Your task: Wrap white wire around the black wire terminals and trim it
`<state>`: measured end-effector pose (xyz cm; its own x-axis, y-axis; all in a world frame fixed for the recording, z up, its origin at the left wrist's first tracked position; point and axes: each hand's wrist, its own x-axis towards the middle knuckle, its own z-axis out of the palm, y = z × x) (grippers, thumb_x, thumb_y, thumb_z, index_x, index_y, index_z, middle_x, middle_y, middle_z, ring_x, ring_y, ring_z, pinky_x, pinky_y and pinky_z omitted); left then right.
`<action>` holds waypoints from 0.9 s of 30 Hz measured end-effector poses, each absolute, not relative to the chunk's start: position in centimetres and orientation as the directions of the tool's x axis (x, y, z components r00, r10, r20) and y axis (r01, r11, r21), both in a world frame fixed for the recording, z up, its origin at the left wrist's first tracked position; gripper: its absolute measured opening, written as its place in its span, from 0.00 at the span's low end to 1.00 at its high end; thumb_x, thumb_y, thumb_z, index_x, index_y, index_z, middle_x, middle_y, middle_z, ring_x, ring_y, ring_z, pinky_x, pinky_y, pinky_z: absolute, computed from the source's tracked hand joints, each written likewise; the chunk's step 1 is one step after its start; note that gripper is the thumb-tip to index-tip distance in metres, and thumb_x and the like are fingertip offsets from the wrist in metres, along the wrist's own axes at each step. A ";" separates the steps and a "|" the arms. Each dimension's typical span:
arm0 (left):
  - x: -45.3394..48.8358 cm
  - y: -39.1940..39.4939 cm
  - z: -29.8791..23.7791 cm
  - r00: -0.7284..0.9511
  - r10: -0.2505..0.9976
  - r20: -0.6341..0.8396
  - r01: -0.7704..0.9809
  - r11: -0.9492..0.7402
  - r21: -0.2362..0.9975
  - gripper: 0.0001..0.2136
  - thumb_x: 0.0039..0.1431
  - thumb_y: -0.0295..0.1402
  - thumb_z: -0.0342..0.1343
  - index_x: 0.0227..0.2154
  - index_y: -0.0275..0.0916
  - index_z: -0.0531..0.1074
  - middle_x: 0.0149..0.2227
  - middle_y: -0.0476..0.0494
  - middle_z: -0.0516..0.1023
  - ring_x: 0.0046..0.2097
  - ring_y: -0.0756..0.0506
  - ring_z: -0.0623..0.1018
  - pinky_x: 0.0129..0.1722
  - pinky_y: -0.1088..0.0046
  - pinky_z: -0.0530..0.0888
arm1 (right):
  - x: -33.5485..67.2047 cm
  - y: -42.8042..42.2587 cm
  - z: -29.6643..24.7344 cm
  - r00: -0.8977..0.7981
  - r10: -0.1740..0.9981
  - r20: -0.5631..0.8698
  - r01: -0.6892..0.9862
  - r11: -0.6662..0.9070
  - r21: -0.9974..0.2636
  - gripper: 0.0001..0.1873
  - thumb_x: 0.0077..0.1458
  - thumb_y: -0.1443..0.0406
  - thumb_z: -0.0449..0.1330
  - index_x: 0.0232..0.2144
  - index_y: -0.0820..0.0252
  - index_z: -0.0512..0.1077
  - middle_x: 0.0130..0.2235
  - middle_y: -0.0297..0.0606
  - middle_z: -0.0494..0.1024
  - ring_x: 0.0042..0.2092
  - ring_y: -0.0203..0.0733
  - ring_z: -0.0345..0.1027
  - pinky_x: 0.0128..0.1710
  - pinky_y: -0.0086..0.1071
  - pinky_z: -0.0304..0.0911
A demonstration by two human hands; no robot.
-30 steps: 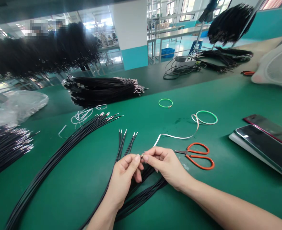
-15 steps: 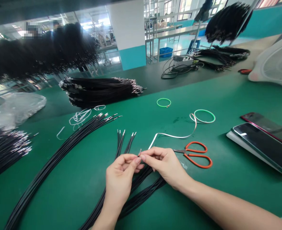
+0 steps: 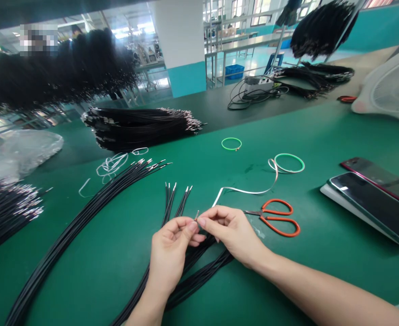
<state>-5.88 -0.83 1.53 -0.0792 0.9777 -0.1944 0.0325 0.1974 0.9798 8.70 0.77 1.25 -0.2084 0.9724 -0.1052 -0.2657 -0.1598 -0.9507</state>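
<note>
My left hand (image 3: 170, 253) is closed, thumb and forefinger pinching the end of a thin black cable; its small bare tip (image 3: 197, 214) pokes up between the hands. Thumb and forefinger of my right hand (image 3: 236, 235) are pressed together right beside that tip; what they grip is hidden. A loose bundle of black cables (image 3: 199, 290) runs beneath both hands, with several metal-tipped ends (image 3: 168, 199) lying beyond my left hand. From behind my right fingers a narrow white strip (image 3: 243, 192) leads back toward a green-and-white ring (image 3: 289, 155). Orange-handled scissors (image 3: 282, 220) lie just right of my right hand.
A long curved cable bundle (image 3: 73, 226) lies at left, near tangled white strip (image 3: 111, 165). A thick cable stack (image 3: 141, 129) sits at the back. Phones (image 3: 372, 203) and a fan (image 3: 392, 90) are at right. A green ring (image 3: 231, 144) lies mid-table.
Both hands stay together at the cable tip, with only a slight shift of the fingers. The whole view has moved very slightly; everything on the table lies as before.
</note>
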 end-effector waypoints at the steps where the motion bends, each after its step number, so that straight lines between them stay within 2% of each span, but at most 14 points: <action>1: -5.9 -0.9 1.5 -0.071 0.978 -0.195 0.034 0.197 0.980 0.12 0.53 0.37 0.62 0.34 0.33 0.72 0.29 0.45 0.77 0.29 0.51 0.78 0.30 0.79 0.75 | 8.7 0.8 1.3 -0.213 0.972 -0.102 -0.275 -0.161 -0.948 0.12 0.50 0.59 0.65 0.29 0.65 0.75 0.27 0.36 0.74 0.24 0.29 0.59 0.23 0.24 0.54; 4: -5.9 -0.9 1.5 -0.043 0.983 -0.179 0.059 0.182 0.982 0.12 0.54 0.38 0.61 0.34 0.33 0.73 0.28 0.46 0.77 0.28 0.52 0.77 0.30 0.79 0.74 | 8.7 0.8 1.3 -0.234 0.967 -0.097 -0.321 -0.171 -0.931 0.12 0.48 0.60 0.66 0.29 0.65 0.75 0.28 0.37 0.76 0.28 0.32 0.65 0.29 0.26 0.60; 7: -5.8 -0.9 1.4 -0.032 0.989 -0.142 0.102 0.144 0.984 0.11 0.56 0.38 0.59 0.33 0.33 0.73 0.27 0.46 0.76 0.28 0.52 0.76 0.31 0.79 0.73 | 8.7 0.8 1.2 -0.251 0.963 -0.101 -0.350 -0.188 -0.918 0.12 0.47 0.60 0.67 0.28 0.66 0.74 0.29 0.38 0.76 0.31 0.34 0.67 0.34 0.28 0.62; 16: -5.0 -1.7 0.9 -0.089 0.995 0.051 0.319 -0.021 0.948 0.11 0.61 0.39 0.53 0.36 0.36 0.71 0.28 0.47 0.72 0.28 0.52 0.72 0.30 0.79 0.70 | 8.0 0.4 1.2 -0.182 0.967 -0.180 -0.426 -0.242 -0.872 0.13 0.45 0.60 0.67 0.26 0.66 0.72 0.29 0.39 0.75 0.31 0.34 0.66 0.33 0.29 0.61; 19: -4.9 -1.8 0.7 -0.095 0.989 0.115 0.372 -0.072 0.925 0.10 0.62 0.38 0.52 0.36 0.37 0.71 0.30 0.47 0.72 0.29 0.51 0.72 0.30 0.78 0.70 | 7.7 0.2 1.5 -0.141 0.967 -0.211 -0.441 -0.252 -0.861 0.11 0.45 0.62 0.67 0.23 0.65 0.72 0.25 0.35 0.72 0.26 0.30 0.60 0.28 0.27 0.57; 22: -4.9 -1.7 0.6 -0.092 0.987 0.133 0.353 -0.092 0.931 0.08 0.62 0.37 0.52 0.35 0.38 0.71 0.30 0.47 0.71 0.29 0.51 0.72 0.30 0.78 0.70 | 7.5 0.0 1.6 -0.119 0.963 -0.244 -0.452 -0.271 -0.850 0.10 0.46 0.64 0.66 0.23 0.66 0.71 0.22 0.33 0.69 0.22 0.27 0.51 0.23 0.25 0.49; 27: -4.8 -1.6 0.7 -0.122 0.984 0.127 0.289 -0.087 0.953 0.08 0.60 0.37 0.55 0.34 0.37 0.73 0.31 0.45 0.74 0.29 0.51 0.74 0.32 0.77 0.72 | 7.2 0.0 1.3 -0.159 0.932 -0.327 -0.549 -0.358 -0.755 0.11 0.45 0.63 0.67 0.25 0.66 0.71 0.23 0.33 0.67 0.21 0.25 0.46 0.21 0.25 0.42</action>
<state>-4.76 -1.56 0.69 -0.1217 0.9844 0.1269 0.2889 -0.0872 0.9534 7.17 0.04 1.28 -0.1587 0.9317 -0.3268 -0.5487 -0.3584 -0.7553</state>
